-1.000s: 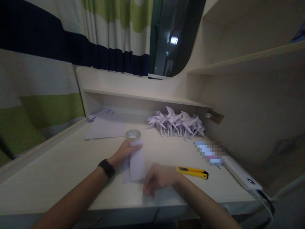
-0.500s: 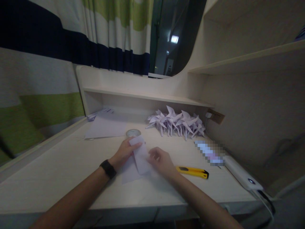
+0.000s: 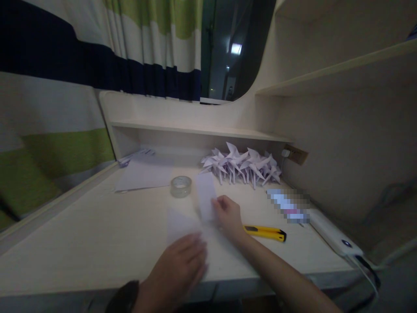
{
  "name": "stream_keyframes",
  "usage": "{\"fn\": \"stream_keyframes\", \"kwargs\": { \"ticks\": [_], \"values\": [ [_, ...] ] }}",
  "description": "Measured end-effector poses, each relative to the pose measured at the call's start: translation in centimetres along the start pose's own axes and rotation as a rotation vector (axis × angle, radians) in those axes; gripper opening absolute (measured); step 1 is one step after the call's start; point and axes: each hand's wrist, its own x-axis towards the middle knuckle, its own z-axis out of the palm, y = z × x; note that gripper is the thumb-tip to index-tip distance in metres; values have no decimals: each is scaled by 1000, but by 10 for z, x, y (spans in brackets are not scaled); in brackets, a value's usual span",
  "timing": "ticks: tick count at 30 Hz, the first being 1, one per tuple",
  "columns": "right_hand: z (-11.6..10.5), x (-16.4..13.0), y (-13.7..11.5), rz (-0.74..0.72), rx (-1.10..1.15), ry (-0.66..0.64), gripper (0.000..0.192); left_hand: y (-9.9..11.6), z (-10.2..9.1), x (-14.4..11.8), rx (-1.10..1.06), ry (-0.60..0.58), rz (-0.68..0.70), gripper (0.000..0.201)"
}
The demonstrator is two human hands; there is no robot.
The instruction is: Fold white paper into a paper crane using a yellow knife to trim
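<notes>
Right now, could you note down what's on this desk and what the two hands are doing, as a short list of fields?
Place: pale wooden desk with a shelf above
Right hand: pinches a small paper strip, lifted upright
Left hand: lies flat on a paper sheet at the front edge
Tape roll: just behind the strip
Yellow utility knife: right of the right hand
Folded paper pinwheels: heaped at the back
Loose sheets: back left
White power strip: far right

Dim and greyish throughout; brightest at a small lit panel beyond the dark opening at top. Soft at the near left hand; bowed at the edges; pixelated patch on the desk.
</notes>
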Motion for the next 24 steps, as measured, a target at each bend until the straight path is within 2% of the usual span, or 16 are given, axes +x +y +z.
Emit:
{"fn": "stream_keyframes", "kwargs": {
  "ticks": [2, 4, 6, 7, 8, 11, 13, 14, 16, 18, 21, 24],
  "values": [
    [2, -2, 0, 1, 9, -14, 36, 11, -4, -20, 66, -3, 89, 43],
    [3, -3, -1, -2, 3, -19, 36, 11, -11, -38, 76, 17, 133, 54],
    [3, -3, -1, 0, 5, -19, 36, 5, -20, -53, 72, 80, 100, 57],
    [3, -3, -2, 4, 12, -18, 35, 1, -25, -59, 74, 108, 56, 55],
    [3, -3, -2, 9, 23, -17, 35, -2, -29, -64, 82, 188, 49, 50],
    [5, -2, -4, 11, 65, -8, 35, -9, -41, -67, 115, 337, -70, 27],
    [7, -1, -6, 7, 105, -5, 35, -11, -46, -59, 137, 310, -160, 23],
    [8, -1, -8, 15, 132, -15, 35, -13, -46, -54, 140, 265, -162, 22],
    [8, 2, -12, 51, 194, -70, 35, -16, -44, -42, 154, 193, -106, 21],
    [6, 7, -16, 80, 237, -133, 35, -20, -37, -32, 178, 84, -61, 33],
    [-1, 23, -17, 16, 213, -135, 31, -26, -24, -20, 178, -46, -45, 42],
    [-10, 45, -6, -57, 147, -87, 26, -29, -13, -2, 180, -116, -49, 42]
  ]
}}
